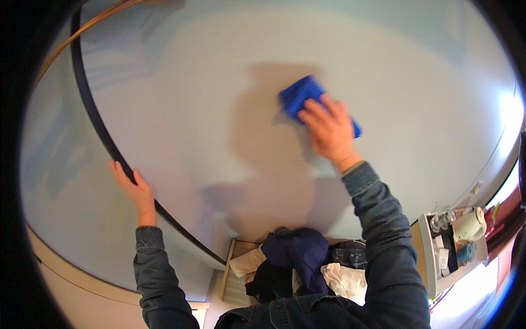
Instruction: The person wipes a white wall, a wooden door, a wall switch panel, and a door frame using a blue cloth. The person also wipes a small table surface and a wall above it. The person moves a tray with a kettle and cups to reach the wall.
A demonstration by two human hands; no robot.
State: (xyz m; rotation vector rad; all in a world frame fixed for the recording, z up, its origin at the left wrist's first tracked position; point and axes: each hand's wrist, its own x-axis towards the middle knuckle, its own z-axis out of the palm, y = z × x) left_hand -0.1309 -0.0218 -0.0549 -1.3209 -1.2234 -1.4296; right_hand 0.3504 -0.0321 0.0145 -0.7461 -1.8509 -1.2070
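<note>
My right hand presses a folded blue cloth flat against a pale wall. The cloth sticks out past my fingertips and on the far side of my palm. Over on the left, my left hand rests against a dark vertical edge strip where two pale surfaces meet. Its fingers are spread and hold nothing. Both arms wear dark denim sleeves.
Below the wall, a wooden shelf carries a pile of clothes. At the lower right a small cabinet holds a white kettle, glassware and a blue mug. A brown curved strand crosses the upper left.
</note>
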